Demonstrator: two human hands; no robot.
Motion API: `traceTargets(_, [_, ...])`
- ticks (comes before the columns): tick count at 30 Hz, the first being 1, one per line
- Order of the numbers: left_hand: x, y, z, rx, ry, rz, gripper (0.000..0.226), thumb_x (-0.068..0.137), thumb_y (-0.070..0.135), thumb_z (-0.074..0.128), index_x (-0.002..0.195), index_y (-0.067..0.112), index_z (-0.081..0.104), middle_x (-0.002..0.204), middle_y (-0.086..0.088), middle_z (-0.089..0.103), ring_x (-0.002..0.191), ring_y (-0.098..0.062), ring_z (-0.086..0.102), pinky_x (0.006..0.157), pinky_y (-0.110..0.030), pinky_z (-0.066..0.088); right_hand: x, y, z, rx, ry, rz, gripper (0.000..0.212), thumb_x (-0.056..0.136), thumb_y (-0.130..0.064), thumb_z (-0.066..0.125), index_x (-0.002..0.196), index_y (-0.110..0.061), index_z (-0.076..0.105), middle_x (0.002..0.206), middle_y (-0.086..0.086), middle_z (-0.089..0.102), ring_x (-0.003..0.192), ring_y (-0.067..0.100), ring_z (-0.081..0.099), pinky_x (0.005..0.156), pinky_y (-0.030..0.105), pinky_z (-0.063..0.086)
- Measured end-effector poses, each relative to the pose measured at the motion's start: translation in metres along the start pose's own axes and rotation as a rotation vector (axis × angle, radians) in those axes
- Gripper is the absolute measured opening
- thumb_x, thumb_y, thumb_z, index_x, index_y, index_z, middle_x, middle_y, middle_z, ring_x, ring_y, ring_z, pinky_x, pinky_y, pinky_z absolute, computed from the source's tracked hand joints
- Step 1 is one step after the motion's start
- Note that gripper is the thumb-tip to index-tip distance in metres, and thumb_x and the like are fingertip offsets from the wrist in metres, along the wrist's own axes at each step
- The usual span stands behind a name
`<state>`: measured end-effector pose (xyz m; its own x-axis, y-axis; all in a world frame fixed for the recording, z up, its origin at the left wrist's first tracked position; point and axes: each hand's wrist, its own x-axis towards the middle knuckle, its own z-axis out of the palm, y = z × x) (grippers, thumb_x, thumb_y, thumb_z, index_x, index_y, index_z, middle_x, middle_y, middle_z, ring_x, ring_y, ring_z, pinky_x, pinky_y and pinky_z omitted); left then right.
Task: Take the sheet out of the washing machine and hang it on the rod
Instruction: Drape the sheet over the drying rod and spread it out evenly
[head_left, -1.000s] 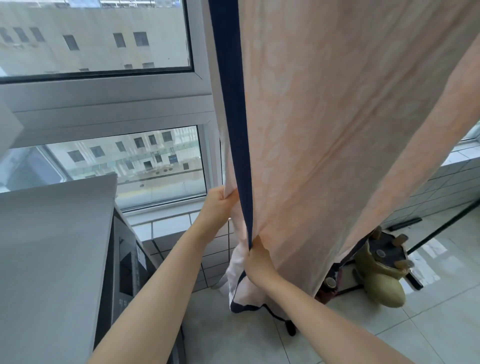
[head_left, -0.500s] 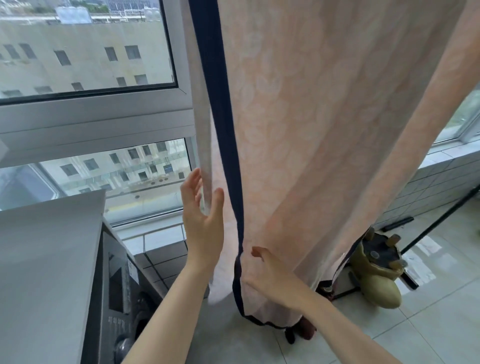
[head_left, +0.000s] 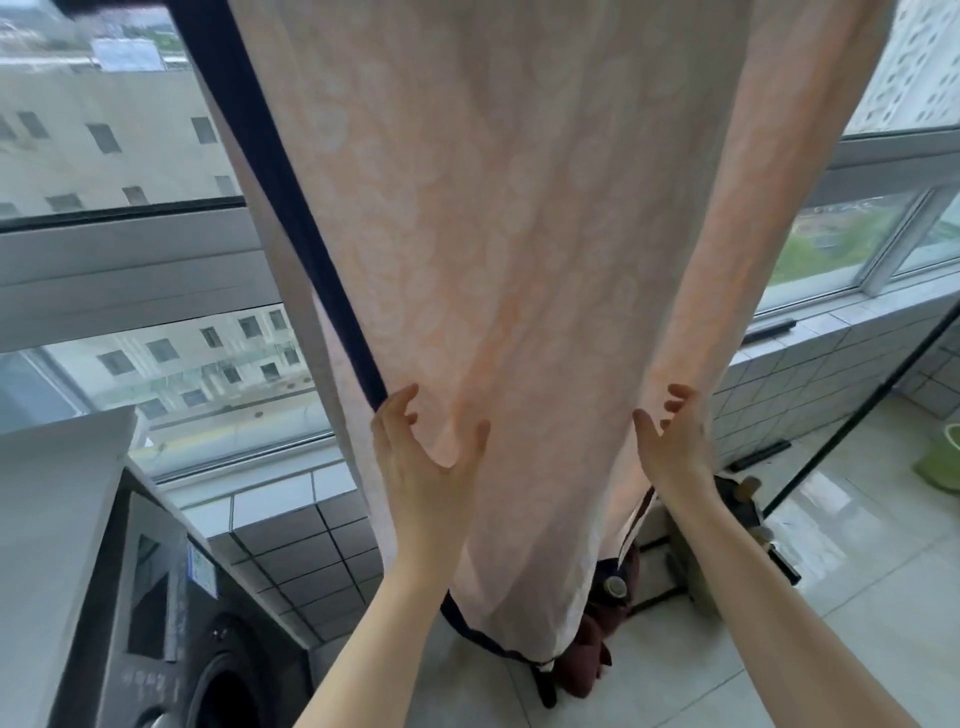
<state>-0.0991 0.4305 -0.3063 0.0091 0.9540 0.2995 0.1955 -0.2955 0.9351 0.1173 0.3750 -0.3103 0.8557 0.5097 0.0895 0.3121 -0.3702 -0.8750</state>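
A pale peach sheet (head_left: 519, 234) with a dark navy border hangs down from above the frame; the rod is out of view. My left hand (head_left: 421, 457) is spread open, fingers at the sheet's left edge by the navy border, thumb on the front face. My right hand (head_left: 670, 441) is open too, its fingers touching the sheet's right edge. The sheet's hem hangs just above the floor. The dark front of the washing machine (head_left: 171, 623) stands at lower left.
A grey cabinet top (head_left: 47, 519) sits over the machine at left. Windows and a tiled ledge (head_left: 291, 488) run behind. On the floor to the right are an olive stool (head_left: 696, 566), a dark red object, a thin black pole (head_left: 852, 415) and a green basket (head_left: 943, 462).
Both hands let go of the sheet's left border and moved apart. The left hand now lies at the left edge and the right hand has crossed to the right edge. The view tilted upward.
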Motion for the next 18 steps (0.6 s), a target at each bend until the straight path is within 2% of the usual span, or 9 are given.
traceTargets(3, [-0.005,0.006,0.025,0.113,-0.095,0.013,0.068,0.074,0.054,0.071,0.131,0.033,0.041,0.125,0.015,0.04,0.113,-0.008,0.046,0.094,-0.035,0.046,0.024,-0.01,0.0,0.081,-0.172,0.03,0.062,0.091,-0.022,0.063,0.142,-0.01,0.03,0.123,0.001,0.049,0.11,0.021,0.05,0.093,0.037,0.045])
traceTargets(6, [-0.005,0.014,0.057,0.219,-0.247,-0.036,0.082,0.07,0.061,0.069,0.138,0.027,0.037,0.132,0.012,0.042,0.121,-0.014,0.045,0.1,-0.038,0.043,0.021,-0.019,0.008,0.073,-0.387,-0.083,0.046,0.087,-0.024,0.066,0.128,-0.011,0.049,0.111,0.002,0.064,0.096,0.021,0.063,0.082,0.04,0.054])
traceTargets(8, [-0.003,0.021,0.073,0.207,-0.241,-0.1,0.063,0.073,0.058,0.068,0.123,0.025,0.05,0.121,0.009,0.055,0.109,-0.013,0.053,0.09,-0.033,0.048,0.011,-0.017,0.009,0.075,-0.476,-0.181,0.034,0.086,-0.022,0.066,0.118,-0.015,0.057,0.102,-0.003,0.067,0.092,0.017,0.064,0.076,0.035,0.055])
traceTargets(10, [0.0,0.028,0.078,0.202,-0.188,-0.102,0.027,0.081,0.046,0.066,0.092,0.023,0.059,0.086,0.008,0.064,0.081,-0.016,0.06,0.068,-0.029,0.049,0.009,-0.012,0.002,0.114,-0.552,-0.219,0.023,0.085,-0.009,0.063,0.105,-0.019,0.059,0.094,-0.01,0.066,0.086,0.01,0.063,0.071,0.024,0.053])
traceTargets(12, [0.003,0.027,0.074,0.192,-0.162,-0.057,0.017,0.088,0.039,0.064,0.079,0.025,0.062,0.067,0.008,0.063,0.063,-0.017,0.059,0.057,-0.03,0.046,0.019,-0.007,-0.005,0.196,-0.597,-0.163,0.028,0.084,0.002,0.055,0.093,-0.023,0.062,0.09,-0.009,0.067,0.079,0.005,0.062,0.068,0.02,0.052])
traceTargets(13, [0.004,0.025,0.07,0.175,-0.156,-0.043,0.018,0.089,0.037,0.064,0.076,0.024,0.063,0.064,0.007,0.063,0.059,-0.016,0.059,0.054,-0.031,0.046,0.027,-0.005,-0.007,0.238,-0.553,-0.116,0.031,0.084,0.004,0.053,0.091,-0.024,0.062,0.093,-0.006,0.067,0.076,0.003,0.061,0.067,0.019,0.05])
traceTargets(14, [0.005,0.023,0.066,0.165,-0.149,-0.034,0.022,0.09,0.037,0.063,0.073,0.022,0.063,0.061,0.005,0.063,0.056,-0.016,0.058,0.052,-0.032,0.044,0.037,-0.003,-0.008,0.261,-0.464,-0.086,0.033,0.084,0.006,0.051,0.095,-0.024,0.061,0.102,-0.002,0.067,0.078,0.004,0.059,0.07,0.021,0.049])
traceTargets(16, [0.006,0.02,0.059,0.154,-0.124,-0.034,0.035,0.092,0.038,0.06,0.067,0.014,0.058,0.055,-0.001,0.056,0.049,-0.018,0.048,0.05,-0.032,0.036,0.052,-0.004,-0.006,0.234,-0.308,-0.105,0.039,0.086,0.001,0.056,0.121,-0.017,0.053,0.127,0.003,0.058,0.094,0.011,0.056,0.085,0.031,0.048])
traceTargets(18, [0.004,0.024,0.055,0.131,-0.09,-0.047,0.045,0.093,0.034,0.058,0.058,0.011,0.043,0.048,0.004,0.037,0.045,-0.012,0.032,0.05,-0.027,0.026,0.056,-0.012,-0.001,0.167,-0.365,-0.133,0.068,0.087,-0.017,0.066,0.144,-0.014,0.029,0.133,-0.008,0.045,0.106,0.012,0.047,0.095,0.036,0.044])
